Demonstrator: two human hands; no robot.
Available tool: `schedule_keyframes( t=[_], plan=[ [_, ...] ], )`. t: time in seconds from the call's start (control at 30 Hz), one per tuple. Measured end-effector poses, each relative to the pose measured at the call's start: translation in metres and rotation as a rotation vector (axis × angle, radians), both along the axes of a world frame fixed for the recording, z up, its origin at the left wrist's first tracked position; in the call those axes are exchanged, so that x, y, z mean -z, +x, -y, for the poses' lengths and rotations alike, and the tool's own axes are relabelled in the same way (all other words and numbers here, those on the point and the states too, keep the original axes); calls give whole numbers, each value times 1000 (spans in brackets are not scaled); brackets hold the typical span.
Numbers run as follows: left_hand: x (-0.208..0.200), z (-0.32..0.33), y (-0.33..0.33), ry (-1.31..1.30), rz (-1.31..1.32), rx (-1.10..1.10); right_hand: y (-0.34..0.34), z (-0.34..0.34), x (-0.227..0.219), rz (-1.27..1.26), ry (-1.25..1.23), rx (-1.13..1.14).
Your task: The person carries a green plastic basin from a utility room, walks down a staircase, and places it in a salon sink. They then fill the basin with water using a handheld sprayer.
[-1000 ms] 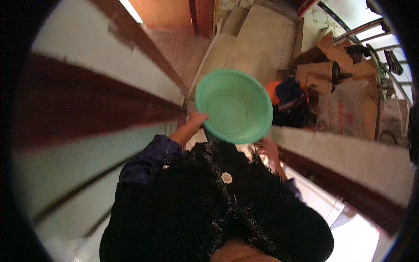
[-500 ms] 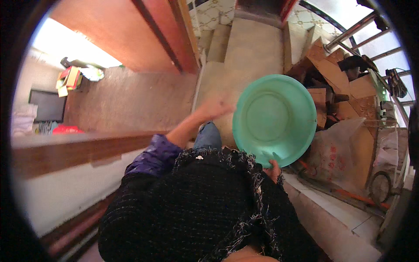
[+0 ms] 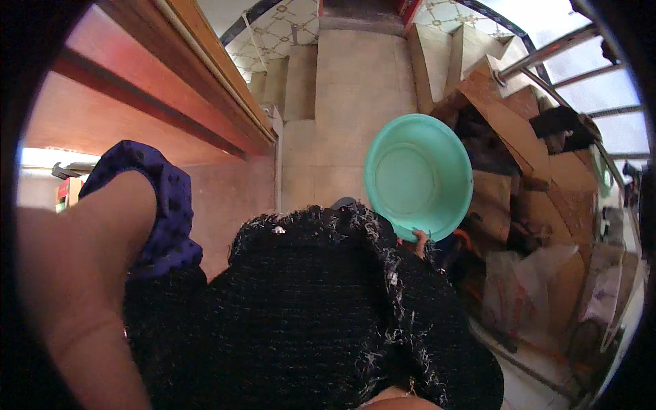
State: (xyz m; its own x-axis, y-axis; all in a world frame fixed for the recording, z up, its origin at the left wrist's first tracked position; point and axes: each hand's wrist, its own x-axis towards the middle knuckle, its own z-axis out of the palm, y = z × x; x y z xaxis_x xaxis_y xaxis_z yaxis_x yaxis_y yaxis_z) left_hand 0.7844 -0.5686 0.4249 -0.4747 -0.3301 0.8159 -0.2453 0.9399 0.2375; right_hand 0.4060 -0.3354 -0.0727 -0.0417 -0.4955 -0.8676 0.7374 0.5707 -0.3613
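A round light-green plastic basin point(image 3: 410, 176) hangs in front of me, tilted so that its bare inside shows. My right hand point(image 3: 418, 239) is closed on the near edge of its rim, thumb over the inside and the other fingers hidden. At the left my bare left forearm point(image 3: 82, 273) is raised close to the camera, its purple patterned sleeve point(image 3: 167, 205) pushed up. The left hand itself runs out of the picture at the lower edge. A shoe tip point(image 3: 343, 203) peeks out below my black knitted top.
A reddish wooden door point(image 3: 164, 89) with its frame stands at the left. Pale floor tiles point(image 3: 352, 89) run ahead between steps on both sides. Flattened cardboard boxes point(image 3: 509, 130), a clear plastic bag point(image 3: 519, 287) and a metal railing point(image 3: 547, 51) line the right.
My left arm has swung back from beside the basin and up toward the camera at the left. The view has turned and shifted forward; my right hand keeps hold of the basin.
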Motion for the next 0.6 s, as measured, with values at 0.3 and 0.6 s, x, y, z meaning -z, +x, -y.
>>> schedule_keyframes(
  t=[0.3, 0.6],
  plan=[
    [62, 67, -21, -61, -1, -132, -24, 85, 27, -180, -51, 15],
    [50, 103, -57, -69, -5, -288, -94, 204, -28, -109, 67, -114]
  ],
)
